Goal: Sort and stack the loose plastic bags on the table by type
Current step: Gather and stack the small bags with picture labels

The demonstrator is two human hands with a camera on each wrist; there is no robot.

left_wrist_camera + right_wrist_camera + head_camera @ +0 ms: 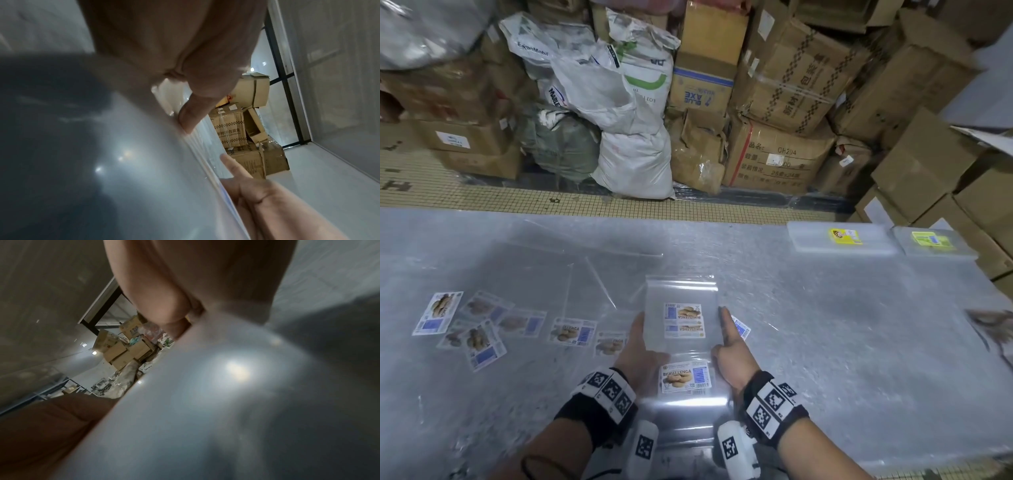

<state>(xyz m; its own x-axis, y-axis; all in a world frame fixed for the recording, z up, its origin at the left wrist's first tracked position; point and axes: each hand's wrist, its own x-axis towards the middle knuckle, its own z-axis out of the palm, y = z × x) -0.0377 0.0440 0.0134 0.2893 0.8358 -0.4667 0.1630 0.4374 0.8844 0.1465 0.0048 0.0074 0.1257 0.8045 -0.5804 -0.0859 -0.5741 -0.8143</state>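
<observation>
The stack of clear labelled bags (681, 329) lies mid-table (842, 325), close to the person. The left hand (639, 349) grips its left edge. The right hand (731, 356) grips the right edge, index finger straight along it. Loose labelled bags (482, 329) lie scattered to the left.

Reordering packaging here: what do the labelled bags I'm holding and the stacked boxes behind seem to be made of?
Clear biscuit-labelled bags: thin glossy plastic film, likely; see-through, reflecting light. Brown stacked boxes: matte cardboard, apparently; creased, taped flaps.
</observation>
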